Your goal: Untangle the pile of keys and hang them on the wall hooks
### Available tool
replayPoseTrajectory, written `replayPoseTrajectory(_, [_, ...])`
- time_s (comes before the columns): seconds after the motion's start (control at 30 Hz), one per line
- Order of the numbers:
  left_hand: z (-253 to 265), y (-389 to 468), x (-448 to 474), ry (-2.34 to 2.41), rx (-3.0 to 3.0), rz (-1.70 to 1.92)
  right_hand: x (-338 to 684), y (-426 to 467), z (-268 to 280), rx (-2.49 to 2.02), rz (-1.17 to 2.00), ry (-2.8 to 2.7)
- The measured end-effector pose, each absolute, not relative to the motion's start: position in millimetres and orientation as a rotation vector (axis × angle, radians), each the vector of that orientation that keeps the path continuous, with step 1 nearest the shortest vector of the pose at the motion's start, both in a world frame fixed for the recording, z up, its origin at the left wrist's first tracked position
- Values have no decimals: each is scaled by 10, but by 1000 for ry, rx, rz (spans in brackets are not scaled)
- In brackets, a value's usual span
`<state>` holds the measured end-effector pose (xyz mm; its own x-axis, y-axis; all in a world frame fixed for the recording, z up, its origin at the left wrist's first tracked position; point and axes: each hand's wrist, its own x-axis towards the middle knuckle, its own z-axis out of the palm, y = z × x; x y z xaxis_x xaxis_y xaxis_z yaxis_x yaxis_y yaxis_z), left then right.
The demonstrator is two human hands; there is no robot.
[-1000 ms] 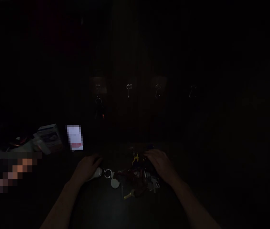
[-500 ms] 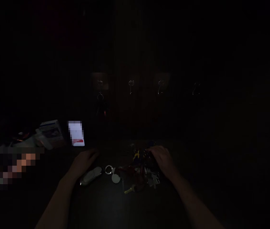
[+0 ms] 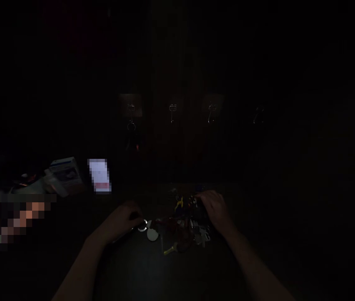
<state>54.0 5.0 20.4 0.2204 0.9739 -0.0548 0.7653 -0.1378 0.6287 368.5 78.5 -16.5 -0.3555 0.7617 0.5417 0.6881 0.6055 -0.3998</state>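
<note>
Bright, smooth metal is seen in the ring (image 3: 141, 230); a duller metal shine is shown by the keys (image 3: 203, 236); the white disc (image 3: 152, 235) is seen as smooth and matt, like plastic; thin, shiny metal is seen in the hooks (image 3: 172, 108); paper card is suggested by the box (image 3: 67, 174); a dim, soft shine is given by the table (image 3: 147, 274).

Left hand (image 3: 123, 218) by metal ring (image 3: 142, 229), right hand (image 3: 214, 207) beside key pile (image 3: 180, 230), hooks (image 3: 172, 108) behind
</note>
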Motion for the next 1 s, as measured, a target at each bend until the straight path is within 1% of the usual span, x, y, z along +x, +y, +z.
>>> replayPoseTrajectory(0.23, [313,-3,592,1676,1910,462,3649,762,-147,-1137,134,-2095])
replayPoseTrajectory(0.47, [284,0,631,1750,2021,343,3647,780,-168,-1136,110,-2082])
replayPoseTrajectory(0.77, [288,-1,582,1767,1886,420,3640,767,-155,-1168,105,-2080])
replayPoseTrajectory(0.9, [255,9,595,1775,1960,465,3637,767,-162,-1184,115,-2066])
replayPoseTrajectory(1.0, [225,22,620,1794,1989,435,3645,784,-185,-1198,102,-2059])
